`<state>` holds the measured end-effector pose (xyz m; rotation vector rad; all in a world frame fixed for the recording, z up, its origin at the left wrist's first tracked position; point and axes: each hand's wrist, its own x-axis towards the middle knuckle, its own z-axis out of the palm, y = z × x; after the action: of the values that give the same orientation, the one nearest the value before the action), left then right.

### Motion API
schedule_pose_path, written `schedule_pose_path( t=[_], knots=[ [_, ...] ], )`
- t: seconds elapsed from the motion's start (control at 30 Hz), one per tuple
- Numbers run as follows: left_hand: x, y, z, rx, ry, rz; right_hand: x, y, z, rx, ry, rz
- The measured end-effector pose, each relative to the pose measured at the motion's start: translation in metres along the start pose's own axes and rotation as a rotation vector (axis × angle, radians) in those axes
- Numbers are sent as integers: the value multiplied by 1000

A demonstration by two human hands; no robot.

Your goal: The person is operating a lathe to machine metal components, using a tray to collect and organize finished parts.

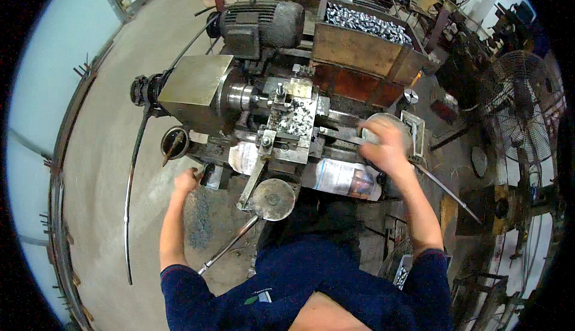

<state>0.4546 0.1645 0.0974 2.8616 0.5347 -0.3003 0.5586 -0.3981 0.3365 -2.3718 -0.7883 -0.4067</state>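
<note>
Seen from the room, a person in a dark navy shirt reaches both bare arms across a metal-cutting lathe. Leftmost, a small dark handwheel (175,143) sits just above the left fingers. The left hand (186,179) is curled almost closed beside the machine's near edge; I cannot tell whether it holds anything. Blue-grey shavings (200,220) lie on the floor below those fingers. Up and right of them are the lathe's boxy headstock (197,79) and round chuck (242,97). Farther right, between the two hands, is the carriage (292,118), strewn with metal chips, so some cutting appears done. Whether the part at the chuck is finished is too small to tell. An open box (353,46) beyond the right fingers is heaped with small shiny pieces; how many remain to be made does not show. At far right, the right hand (386,142) lies bent-fingered over a round pale wheel (406,132); how firmly it grips, I cannot tell.
</note>
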Motion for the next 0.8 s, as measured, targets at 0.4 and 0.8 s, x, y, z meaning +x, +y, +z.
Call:
schedule_pose_path(
  t=[0.4,0.8],
  knots=[
    [-144,-124,-137,-55,469,-566,158,-113,161,-564,-594,-338],
    [-142,-56,-131,-694,176,-291,151,-99,125,-479,-292,-392]
  ],
)
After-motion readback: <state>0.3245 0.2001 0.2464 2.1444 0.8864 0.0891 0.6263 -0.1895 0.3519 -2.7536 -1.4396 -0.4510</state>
